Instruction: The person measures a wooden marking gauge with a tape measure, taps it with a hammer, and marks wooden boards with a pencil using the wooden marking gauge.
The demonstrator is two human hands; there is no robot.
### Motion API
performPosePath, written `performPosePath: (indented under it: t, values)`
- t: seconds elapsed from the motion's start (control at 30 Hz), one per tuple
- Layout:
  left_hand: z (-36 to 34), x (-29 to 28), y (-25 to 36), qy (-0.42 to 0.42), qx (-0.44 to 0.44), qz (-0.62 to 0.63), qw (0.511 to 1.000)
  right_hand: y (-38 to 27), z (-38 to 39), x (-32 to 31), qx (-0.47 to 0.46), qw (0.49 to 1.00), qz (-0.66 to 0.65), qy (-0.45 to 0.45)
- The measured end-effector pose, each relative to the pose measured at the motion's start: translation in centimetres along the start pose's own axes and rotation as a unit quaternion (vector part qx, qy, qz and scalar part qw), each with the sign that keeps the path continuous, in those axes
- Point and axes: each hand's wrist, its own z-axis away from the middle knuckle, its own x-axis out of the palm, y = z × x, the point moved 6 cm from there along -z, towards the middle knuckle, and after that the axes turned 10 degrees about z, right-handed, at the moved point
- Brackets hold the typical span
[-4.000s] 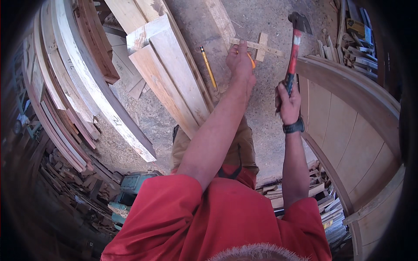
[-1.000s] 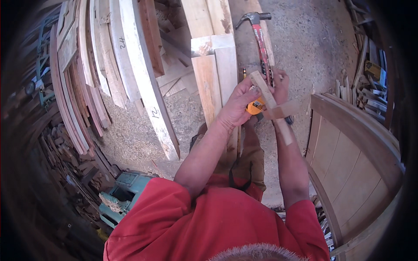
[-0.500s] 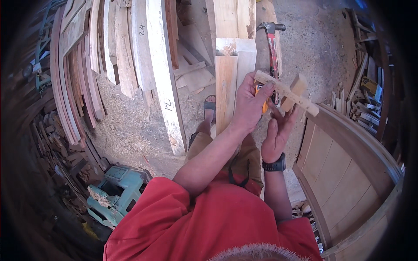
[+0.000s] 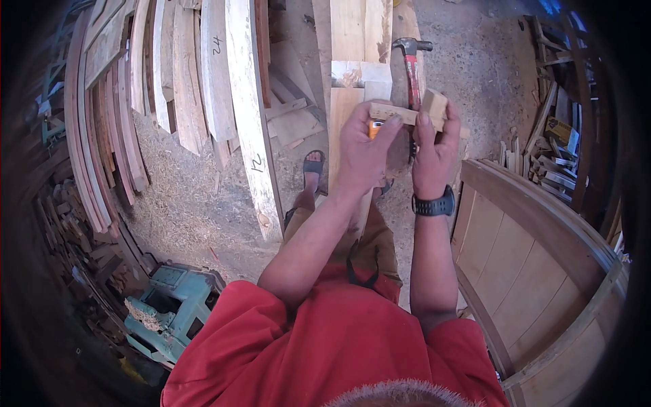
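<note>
My left hand (image 4: 363, 152) is closed on the left end of a wooden marking gauge (image 4: 435, 102), a pale dotted bar with a block set across it. In the same hand is an orange and black tape measure (image 4: 375, 128), mostly covered by the fingers. My right hand (image 4: 431, 159) grips the gauge near its block, thumb on the near side and fingers around the right. The bar lies nearly level, its right tip showing past my fingers. Just beyond, a claw hammer (image 4: 412, 71) with a red handle rests, its lower part partly hidden by the gauge.
Timber pieces (image 4: 347, 102) lie lengthwise in front of me. Long boards (image 4: 247, 122) stand to the left, above shavings on the floor. A green machine (image 4: 173, 302) is at lower left. A panelled wooden door (image 4: 505, 251) leans at right, with scrap wood (image 4: 553, 173) behind.
The gauge has shifted left and turned closer to level. My right hand, earlier with fingers spread beneath it, has moved up and closed on it by the block.
</note>
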Motion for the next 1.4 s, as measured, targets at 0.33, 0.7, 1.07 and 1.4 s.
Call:
performPosePath:
  t: [0.33, 0.7, 1.07, 1.4]
  values:
    - [0.8, -5.3, 5.0, 0.151, 0.137, -0.55, 0.81, 3.6, -1.2, 6.1, 0.162, 0.929, -0.333, -0.015]
    - [0.9, -3.0, 2.9, 0.108, 0.134, -0.599, 0.782, 2.3, -1.5, 4.6, 0.096, 0.973, -0.206, 0.049]
    - [0.5, -4.1, 2.7, 0.072, 0.148, -0.566, 0.808, 2.0, -7.1, 3.9, 0.119, 0.982, -0.059, -0.133]
    - [0.1, -4.4, 2.6, 0.06, 0.141, -0.543, 0.825, 1.0, -7.5, 5.4, 0.108, 0.992, 0.0, -0.071]
